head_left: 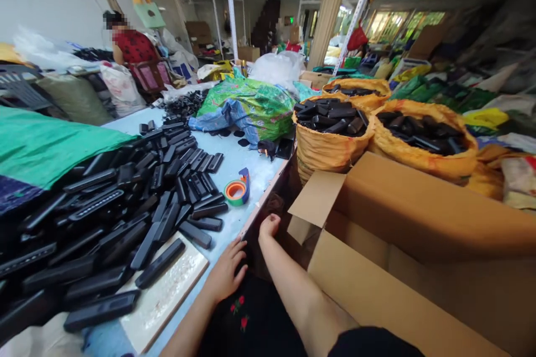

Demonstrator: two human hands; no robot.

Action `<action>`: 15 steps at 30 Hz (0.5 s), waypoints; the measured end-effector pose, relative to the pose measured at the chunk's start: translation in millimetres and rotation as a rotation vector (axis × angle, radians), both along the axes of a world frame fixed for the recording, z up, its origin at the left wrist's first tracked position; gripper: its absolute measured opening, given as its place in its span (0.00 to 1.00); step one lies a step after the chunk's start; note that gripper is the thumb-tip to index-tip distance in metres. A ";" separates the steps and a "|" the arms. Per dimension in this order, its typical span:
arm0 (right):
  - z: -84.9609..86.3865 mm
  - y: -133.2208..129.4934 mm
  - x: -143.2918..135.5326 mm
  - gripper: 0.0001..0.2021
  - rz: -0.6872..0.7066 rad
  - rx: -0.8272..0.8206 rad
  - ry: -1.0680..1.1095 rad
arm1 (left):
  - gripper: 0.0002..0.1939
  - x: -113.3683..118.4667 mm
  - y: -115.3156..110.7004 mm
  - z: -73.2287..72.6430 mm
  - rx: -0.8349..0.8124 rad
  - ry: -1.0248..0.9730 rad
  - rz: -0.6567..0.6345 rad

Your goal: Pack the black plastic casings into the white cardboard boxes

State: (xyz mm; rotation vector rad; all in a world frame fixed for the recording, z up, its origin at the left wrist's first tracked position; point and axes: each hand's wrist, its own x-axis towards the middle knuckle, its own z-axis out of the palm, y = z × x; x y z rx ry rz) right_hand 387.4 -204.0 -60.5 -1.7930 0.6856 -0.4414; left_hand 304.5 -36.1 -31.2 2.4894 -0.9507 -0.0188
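My left hand (228, 270) rests at the edge of the light blue table (262, 170), palm down, with its fingers apart and nothing held. Beside it, my right hand (270, 226) is curled closed just past that edge, near the flap of an open cardboard box (431, 201). What its fingers hold, if anything, is hidden. Left of my hands, a large heap of long black plastic casings (167, 217) covers the table. A few of them lie on a pale, shiny slab (167, 295). A tape roll (237, 192) with a blue dispenser lies near the edge.
Orange sacks (330, 148) full of black pieces stand behind the box. A green tarp (54, 142) partly covers the heap at left. Farther back lies a green and blue patterned bag (251, 103). A person in red (134, 44) sits at the far left.
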 end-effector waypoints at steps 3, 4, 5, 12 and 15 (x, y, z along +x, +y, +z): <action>39.3 -22.5 -34.8 0.10 0.197 -0.123 -0.115 | 0.10 -13.4 4.1 8.3 -0.062 -0.042 0.036; 56.6 -43.3 -39.4 0.14 0.241 -0.197 -0.152 | 0.11 -20.5 4.5 12.5 -0.087 -0.059 0.081; 74.6 -68.8 -41.2 0.20 0.280 -0.331 -0.168 | 0.11 -28.7 4.2 17.2 -0.116 -0.076 0.135; 112.2 -181.4 -37.1 0.26 -0.064 -0.371 0.539 | 0.12 -99.0 7.7 35.1 -0.272 -0.195 0.317; 86.3 -156.2 -28.7 0.17 0.038 -0.354 0.575 | 0.11 -125.1 31.6 21.8 -0.300 -0.279 0.352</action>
